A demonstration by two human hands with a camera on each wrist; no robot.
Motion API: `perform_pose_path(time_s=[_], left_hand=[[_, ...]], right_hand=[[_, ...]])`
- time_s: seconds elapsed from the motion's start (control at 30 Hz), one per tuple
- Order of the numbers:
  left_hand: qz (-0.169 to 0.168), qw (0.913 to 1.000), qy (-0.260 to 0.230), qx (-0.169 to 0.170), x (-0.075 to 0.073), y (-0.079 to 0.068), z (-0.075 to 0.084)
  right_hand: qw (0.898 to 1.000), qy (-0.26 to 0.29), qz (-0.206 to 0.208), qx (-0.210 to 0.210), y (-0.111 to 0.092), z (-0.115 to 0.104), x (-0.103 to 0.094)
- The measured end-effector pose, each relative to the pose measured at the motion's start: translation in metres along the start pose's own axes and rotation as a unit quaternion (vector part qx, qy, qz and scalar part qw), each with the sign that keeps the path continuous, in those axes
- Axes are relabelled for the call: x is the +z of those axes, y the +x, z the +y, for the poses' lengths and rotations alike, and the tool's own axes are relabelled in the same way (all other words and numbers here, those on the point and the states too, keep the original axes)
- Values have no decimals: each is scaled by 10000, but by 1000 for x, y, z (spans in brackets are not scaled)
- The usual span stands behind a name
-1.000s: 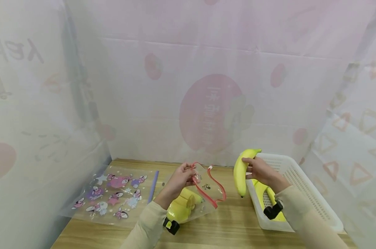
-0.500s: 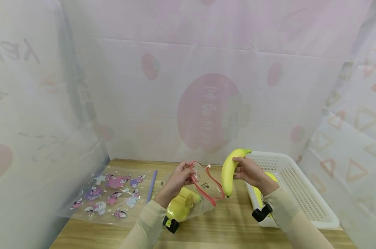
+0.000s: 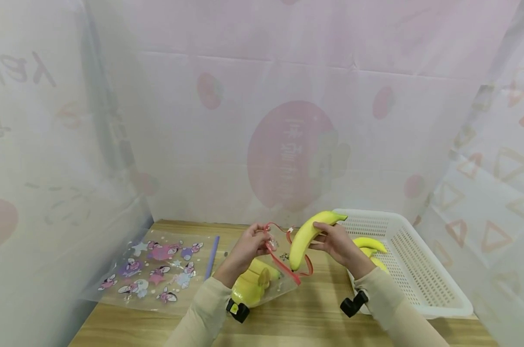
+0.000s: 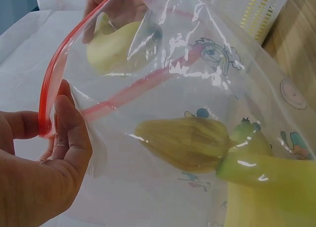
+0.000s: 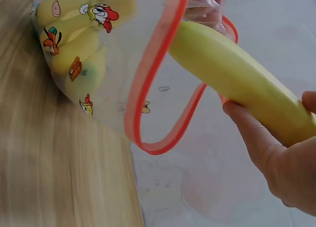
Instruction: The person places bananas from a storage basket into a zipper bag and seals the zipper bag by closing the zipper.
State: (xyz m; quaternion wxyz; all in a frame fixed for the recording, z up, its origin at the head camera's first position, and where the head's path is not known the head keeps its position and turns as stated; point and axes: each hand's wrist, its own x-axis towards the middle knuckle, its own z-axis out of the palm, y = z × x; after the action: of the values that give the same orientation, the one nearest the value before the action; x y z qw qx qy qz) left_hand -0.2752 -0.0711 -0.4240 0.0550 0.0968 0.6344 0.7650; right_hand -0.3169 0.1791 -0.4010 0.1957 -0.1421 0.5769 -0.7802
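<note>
My left hand pinches the red rim of a clear zip bag printed with cartoon figures, keeping its mouth spread. Several yellow bananas lie in the bottom of this bag. In my right hand is a single banana, gripped near its stem end with the tip slanting down. That tip overlaps the red-edged mouth in the head view, and in the right wrist view the banana's far end passes behind the near red rim.
A white perforated basket stands at the right with a few more bananas at its left side. Flat on the wooden table at the left lies another clear bag with a purple strip. Printed cloth walls enclose the table.
My right hand has carried the banana leftward from beside the basket to the bag's mouth, tilting it more. My left hand and the bag stay nearly where they were.
</note>
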Motion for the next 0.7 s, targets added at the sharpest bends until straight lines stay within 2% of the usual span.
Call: perform_pose_path(time_s=[0.3,0.47,0.7], left_hand=[[16,10000,-74,-50,-2,2,-1],[40,9999,-94,-81,-2,2,-2],[71,9999,-95,-90,-3,3,-1]], right_hand=[[9980,-551,230,-211,-3,14,13],[9949,-747,635,-242,-2,20,20],[9813,-1514,1127,-369,-2,23,25]])
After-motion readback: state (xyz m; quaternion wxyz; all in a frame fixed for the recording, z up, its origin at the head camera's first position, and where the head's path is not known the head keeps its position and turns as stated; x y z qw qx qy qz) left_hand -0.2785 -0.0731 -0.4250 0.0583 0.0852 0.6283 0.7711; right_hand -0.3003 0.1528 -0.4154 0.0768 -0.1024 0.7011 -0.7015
